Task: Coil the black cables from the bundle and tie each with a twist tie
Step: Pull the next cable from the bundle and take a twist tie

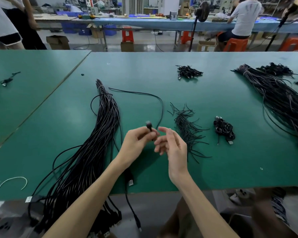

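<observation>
My left hand (pixel 136 143) pinches the plug end of a single black cable (pixel 150 96), whose length arcs away over the green table (pixel 213 169) toward the far left. Close to its right, my right hand (pixel 172 145) hovers with fingers loosely spread, holding nothing that I can see. A long bundle of black cables (pixel 100 134) lies to the left, tied near its far tip, its plug ends hanging over the table's near edge. A loose pile of black twist ties (pixel 186 127) sits just right of my hands. One coiled, tied cable (pixel 224 129) lies beyond the ties.
A small heap of coiled cables (pixel 187 72) lies at the far middle. Another big cable bundle (pixel 279 98) stretches along the right side. A white tie (pixel 14 181) lies at the near left. A person sits at a far bench; another stands at the far left.
</observation>
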